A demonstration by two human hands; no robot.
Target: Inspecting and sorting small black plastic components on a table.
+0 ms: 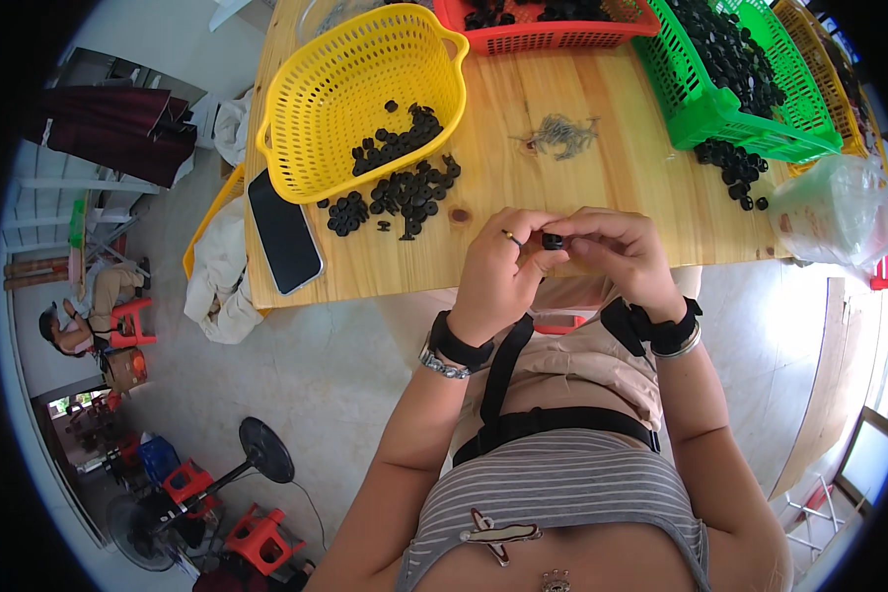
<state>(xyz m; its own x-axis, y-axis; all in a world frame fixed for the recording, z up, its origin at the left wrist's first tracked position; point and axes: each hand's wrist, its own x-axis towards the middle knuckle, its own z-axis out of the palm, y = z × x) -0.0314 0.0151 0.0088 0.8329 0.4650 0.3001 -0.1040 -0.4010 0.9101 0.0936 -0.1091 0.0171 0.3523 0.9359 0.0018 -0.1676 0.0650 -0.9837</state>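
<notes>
A small black piece (553,241) is in the fingers of both hands, close above the front edge of the wooden table (617,187), near the middle of this edge. It is a short, round-looking part, a little wider than it is tall, and its longer side seems to run from left to right, roughly along the table edge. As the fingers cover a part of it, I cannot say with certainty to which side its end points.

The left hand (501,271) grasps the piece from its left side, with the thumb below and the bent forefinger above. The right hand (627,255) pinches it from the right side, and its fingertips come together with those of the left.

Beyond the hands, thin metal pins (562,136) lie in a loose heap, pointing in many directions. To the left, black parts (414,200) are scattered in front of a yellow basket (311,113), which has more such parts inside. A phone (286,237) lies at the left edge, its length slanting slightly toward the lower right. On the right stands a green basket (705,111) full of black pieces, with a plastic bag (839,212) nearer the person.
</notes>
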